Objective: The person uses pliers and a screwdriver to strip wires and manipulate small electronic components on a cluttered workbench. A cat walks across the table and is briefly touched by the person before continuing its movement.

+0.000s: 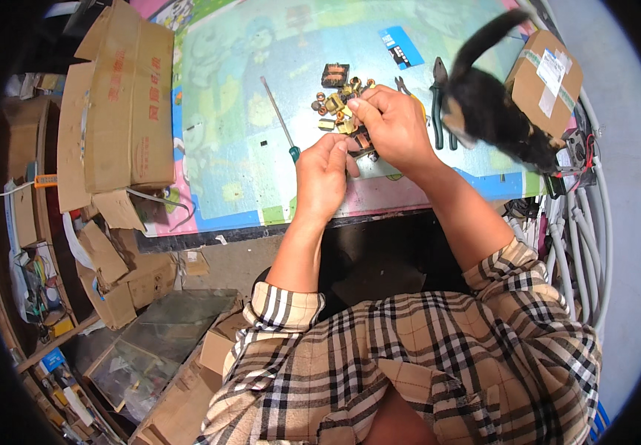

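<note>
My left hand is closed, its fingertips at a small dark transformer with copper windings. Close beside it, my right hand curls over the same part. Its thumb and forefinger are pressed together; what they pinch is too small to make out. Just beyond my fingers lies a pile of copper-wound coils and yellow-wrapped parts. A second dark transformer rests at the pile's far side. To the left, a screwdriver with a green handle lies on the table.
Dark-handled pliers and yellow-handled cutters lie right of my hands. A black cat stands beside them, near a taped cardboard box and a small fan. A large open carton stands left. A blue card lies farther back.
</note>
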Tool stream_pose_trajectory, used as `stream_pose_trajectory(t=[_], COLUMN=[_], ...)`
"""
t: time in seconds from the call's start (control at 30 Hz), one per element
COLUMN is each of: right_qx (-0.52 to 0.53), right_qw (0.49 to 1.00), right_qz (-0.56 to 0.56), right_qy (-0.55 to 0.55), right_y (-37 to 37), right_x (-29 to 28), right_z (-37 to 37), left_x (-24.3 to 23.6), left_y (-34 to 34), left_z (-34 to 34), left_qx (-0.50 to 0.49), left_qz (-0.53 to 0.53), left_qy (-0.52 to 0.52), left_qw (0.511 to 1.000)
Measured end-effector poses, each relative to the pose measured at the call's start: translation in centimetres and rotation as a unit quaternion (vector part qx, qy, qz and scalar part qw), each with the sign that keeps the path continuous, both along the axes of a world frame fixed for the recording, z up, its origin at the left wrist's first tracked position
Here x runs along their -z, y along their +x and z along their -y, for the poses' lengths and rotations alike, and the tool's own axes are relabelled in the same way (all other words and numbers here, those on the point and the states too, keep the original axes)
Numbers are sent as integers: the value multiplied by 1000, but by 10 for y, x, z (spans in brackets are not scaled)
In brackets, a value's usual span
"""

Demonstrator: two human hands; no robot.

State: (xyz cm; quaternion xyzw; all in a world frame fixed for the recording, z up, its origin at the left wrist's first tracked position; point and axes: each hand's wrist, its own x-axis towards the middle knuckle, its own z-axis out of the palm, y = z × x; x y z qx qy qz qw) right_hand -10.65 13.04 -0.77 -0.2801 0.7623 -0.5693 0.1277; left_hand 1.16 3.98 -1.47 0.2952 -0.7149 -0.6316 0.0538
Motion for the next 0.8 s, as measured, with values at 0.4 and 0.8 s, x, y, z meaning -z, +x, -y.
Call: stream_pose_trajectory(t=[0.4,0.8], right_qx=[-47,-11], right_qw=[998,999], right_qz=[38,34], right_qy=[-13,-30], right_y=[-4,-10], right_x=[1,4], right_z=[1,3], left_x=[-7,-6], left_y=[-3,1], left_z=[-8,2], left_qx=[-36,18], left_qz=[-20,-82], left_qy=[-319,146], left_qw=[947,986])
